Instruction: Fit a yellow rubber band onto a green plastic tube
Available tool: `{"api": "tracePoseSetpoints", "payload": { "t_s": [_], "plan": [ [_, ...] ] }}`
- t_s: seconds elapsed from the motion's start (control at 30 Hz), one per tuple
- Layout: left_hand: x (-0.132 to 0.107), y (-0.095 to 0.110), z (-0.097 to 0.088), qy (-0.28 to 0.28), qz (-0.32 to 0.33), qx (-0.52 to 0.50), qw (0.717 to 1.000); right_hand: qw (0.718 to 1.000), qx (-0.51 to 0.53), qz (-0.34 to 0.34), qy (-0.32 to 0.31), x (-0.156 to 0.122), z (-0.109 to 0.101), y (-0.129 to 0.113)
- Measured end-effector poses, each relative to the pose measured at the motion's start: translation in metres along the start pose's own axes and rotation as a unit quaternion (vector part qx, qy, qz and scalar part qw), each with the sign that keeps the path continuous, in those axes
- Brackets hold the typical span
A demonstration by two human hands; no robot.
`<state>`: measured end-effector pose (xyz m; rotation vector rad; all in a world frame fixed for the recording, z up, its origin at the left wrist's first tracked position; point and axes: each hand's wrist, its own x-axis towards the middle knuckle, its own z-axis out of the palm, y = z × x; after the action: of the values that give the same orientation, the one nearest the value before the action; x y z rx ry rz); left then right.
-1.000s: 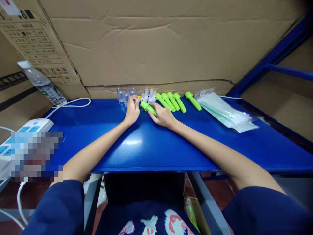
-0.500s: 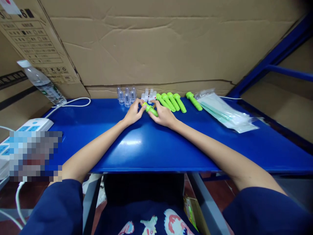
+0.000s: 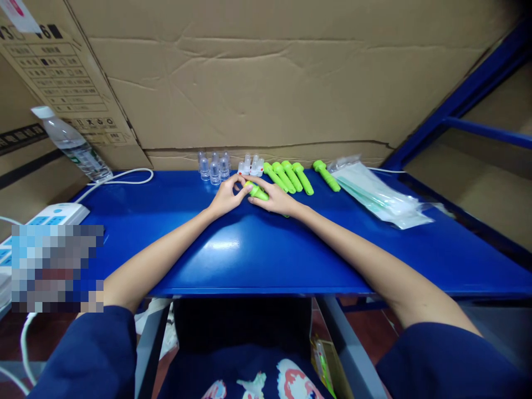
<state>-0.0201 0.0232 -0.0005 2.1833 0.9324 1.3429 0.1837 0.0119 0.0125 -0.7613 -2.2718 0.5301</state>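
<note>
Both hands [image 3: 226, 198] drew the smooth green plastic cylinder [image 3: 258, 192] slightly nearer.

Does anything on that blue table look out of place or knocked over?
Mostly tidy. One green tube lies apart from the row of three green tubes. The water bottle leans tilted against the cardboard box rather than standing. Both hands, left hand and right hand, hold another green piece.

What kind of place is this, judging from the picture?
Probably a small assembly or packing workstation in a warehouse. Large cardboard boxes stand behind a blue metal bench, and rows of green plastic parts and clear caps lie sorted on it.
</note>
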Motion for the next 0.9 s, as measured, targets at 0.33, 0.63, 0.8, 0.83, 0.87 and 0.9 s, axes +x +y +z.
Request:
{"api": "tracePoseSetpoints", "payload": {
  "t_s": [0.33,0.63,0.8,0.83,0.87,0.9],
  "plan": [
    [0.003,0.001,0.0,-0.007,0.034,0.005,0.999,0.984,0.116,0.124,0.047,-0.001,0.006,-0.002],
    [0.002,0.004,0.0,0.041,0.105,0.046,0.993,0.984,0.101,0.126,0.07,-0.002,0.004,-0.01],
    [0.002,0.005,0.0,0.03,0.055,0.041,0.997,0.988,0.046,0.074,0.127,0.0,0.006,-0.008],
    [0.002,0.006,0.0,0.026,0.043,0.042,0.998,0.988,0.033,0.061,0.138,0.001,0.006,-0.007],
    [0.002,0.006,0.0,0.023,0.032,0.044,0.998,0.988,0.024,0.05,0.147,0.002,0.007,-0.006],
    [0.002,0.007,-0.001,0.02,0.022,0.045,0.999,0.987,0.016,0.042,0.152,0.002,0.007,-0.004]
  ]
}}
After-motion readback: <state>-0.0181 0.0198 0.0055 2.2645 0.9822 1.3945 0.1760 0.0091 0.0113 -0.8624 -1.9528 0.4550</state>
